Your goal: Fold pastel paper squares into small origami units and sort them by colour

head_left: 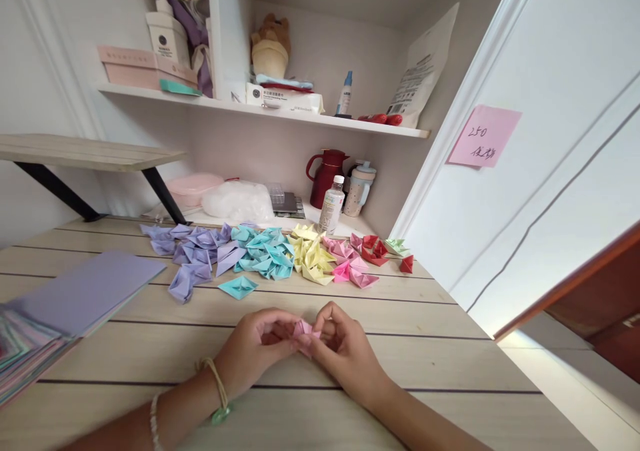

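My left hand and my right hand meet low over the wooden table, both pinching a small folded pink paper piece between their fingertips. The paper is mostly hidden by my fingers. Beyond my hands lies a row of folded paper boats sorted by colour: purple boats, teal boats, yellow boats, pink boats and red boats. One teal boat lies apart, nearer to me.
A stack of coloured paper sheets with a purple top lies at the left. Behind the boats stand a clear bottle, a red jug, a cup and a pink box. A wall with a pink note closes the right.
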Demonstrator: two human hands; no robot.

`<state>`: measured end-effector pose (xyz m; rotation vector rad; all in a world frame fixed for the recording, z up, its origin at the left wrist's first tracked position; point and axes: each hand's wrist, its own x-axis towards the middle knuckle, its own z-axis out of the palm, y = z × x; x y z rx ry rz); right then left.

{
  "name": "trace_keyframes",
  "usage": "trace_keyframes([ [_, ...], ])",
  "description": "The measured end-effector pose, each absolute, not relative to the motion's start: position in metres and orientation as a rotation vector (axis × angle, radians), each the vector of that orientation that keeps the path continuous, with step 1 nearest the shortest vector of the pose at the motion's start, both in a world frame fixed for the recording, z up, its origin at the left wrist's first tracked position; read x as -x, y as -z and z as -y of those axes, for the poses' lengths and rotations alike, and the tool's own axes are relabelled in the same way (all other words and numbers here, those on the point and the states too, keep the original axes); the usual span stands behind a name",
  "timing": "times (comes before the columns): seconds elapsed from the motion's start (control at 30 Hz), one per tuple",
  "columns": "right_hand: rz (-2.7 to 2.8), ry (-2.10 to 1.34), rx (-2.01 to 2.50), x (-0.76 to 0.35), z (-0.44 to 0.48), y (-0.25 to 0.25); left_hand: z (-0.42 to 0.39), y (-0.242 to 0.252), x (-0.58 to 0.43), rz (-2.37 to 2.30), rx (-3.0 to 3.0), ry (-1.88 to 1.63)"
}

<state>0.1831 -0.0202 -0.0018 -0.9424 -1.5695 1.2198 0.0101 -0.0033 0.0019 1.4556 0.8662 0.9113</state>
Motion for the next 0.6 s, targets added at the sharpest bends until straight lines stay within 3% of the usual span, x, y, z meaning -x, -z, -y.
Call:
trace_keyframes([
  [0.2,1.563,-1.212,0.958,-0.181,0.019,0.004,0.003,0.0,-0.008,-0.865,-1.629,-0.93],
  [0.43,1.759,-0.656,1.018,-0.184,0.023,-0.007,0.008,-0.013,-0.005,-1.033,-1.964,-0.981],
  [0.6,1.827,-0.475,1.034,-0.187,0.023,-0.005,0.009,-0.015,-0.007,-1.025,-1.946,-1.007],
])
